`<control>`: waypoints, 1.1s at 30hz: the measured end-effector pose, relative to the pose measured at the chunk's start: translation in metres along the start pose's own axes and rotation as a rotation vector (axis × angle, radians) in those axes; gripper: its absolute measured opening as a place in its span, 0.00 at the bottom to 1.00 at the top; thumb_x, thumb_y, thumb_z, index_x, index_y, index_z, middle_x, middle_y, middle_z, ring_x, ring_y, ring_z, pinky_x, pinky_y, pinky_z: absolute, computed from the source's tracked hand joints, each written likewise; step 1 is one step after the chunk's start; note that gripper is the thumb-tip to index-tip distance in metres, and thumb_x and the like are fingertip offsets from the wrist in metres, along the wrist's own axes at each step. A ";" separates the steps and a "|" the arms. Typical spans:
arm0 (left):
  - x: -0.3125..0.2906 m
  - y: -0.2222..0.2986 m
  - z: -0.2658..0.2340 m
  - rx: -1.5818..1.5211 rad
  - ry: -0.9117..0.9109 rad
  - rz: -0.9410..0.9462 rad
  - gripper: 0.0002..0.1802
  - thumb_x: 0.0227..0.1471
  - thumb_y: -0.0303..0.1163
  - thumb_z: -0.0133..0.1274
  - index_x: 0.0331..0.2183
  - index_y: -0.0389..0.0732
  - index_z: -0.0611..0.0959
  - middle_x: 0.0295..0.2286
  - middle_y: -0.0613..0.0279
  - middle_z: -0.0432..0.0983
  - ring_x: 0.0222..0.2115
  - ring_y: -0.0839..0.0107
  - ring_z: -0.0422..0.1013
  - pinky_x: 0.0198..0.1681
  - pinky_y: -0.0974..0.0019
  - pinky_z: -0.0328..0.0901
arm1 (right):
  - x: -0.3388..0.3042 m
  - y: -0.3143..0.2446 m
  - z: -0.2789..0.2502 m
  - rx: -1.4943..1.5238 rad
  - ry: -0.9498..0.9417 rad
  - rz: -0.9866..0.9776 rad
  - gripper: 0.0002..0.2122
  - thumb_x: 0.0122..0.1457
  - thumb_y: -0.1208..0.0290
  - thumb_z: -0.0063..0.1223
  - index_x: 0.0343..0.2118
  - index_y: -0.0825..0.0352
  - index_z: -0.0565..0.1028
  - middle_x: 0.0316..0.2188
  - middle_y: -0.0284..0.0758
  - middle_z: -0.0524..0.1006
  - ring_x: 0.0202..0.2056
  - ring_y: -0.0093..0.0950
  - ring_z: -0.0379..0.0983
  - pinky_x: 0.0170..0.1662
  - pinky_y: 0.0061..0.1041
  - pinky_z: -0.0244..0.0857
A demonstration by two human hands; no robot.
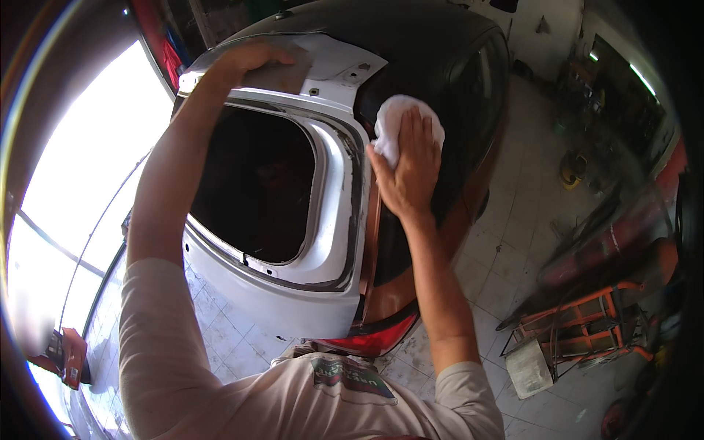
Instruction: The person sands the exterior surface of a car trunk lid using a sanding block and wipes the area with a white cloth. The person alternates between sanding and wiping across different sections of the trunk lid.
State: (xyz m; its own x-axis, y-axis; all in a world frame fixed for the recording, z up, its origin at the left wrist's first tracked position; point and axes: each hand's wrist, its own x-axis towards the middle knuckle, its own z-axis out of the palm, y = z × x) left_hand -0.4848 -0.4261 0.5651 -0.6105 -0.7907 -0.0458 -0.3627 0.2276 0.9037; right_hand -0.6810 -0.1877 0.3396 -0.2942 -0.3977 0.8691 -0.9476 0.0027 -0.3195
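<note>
A white car tailgate point(264, 312) stands raised in front of me, with a dark window opening in its middle. Across its upper panel reaches my left hand point(253, 59), pressed on a thin grey-brown sheet point(290, 78) that looks like sandpaper and is slightly blurred. Part of that sheet is hidden by the hand. My right hand point(413, 172) holds a bunched white cloth point(390, 121) against the dark car body point(433, 70), just right of the tailgate's edge. Its fingers lie over the cloth.
Below the tailgate's right corner is a red tail light point(378, 337). An orange metal frame point(598, 323) stands on the tiled floor point(506, 220) at the right, near dark clutter. A bright doorway point(81, 147) opens on the left, with an orange-red object point(73, 358) at its lower end.
</note>
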 end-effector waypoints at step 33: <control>-0.269 -0.551 -0.400 -0.648 0.622 -0.007 0.23 0.52 0.25 0.64 0.50 0.32 0.80 0.40 0.56 0.83 0.39 0.67 0.80 0.46 0.63 0.73 | 0.273 -0.135 0.195 -0.445 -0.664 0.301 0.57 0.52 0.14 0.35 0.74 0.59 0.58 0.75 0.41 0.56 0.76 0.44 0.46 0.76 0.54 0.37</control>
State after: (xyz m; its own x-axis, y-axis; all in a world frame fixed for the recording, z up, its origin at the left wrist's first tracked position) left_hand 0.1612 -0.5664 0.2501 -0.0496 -0.9986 0.0163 0.2180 0.0051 0.9759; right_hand -0.6088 -0.4758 0.5462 -0.5390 -0.7770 0.3252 -0.8423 0.4993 -0.2030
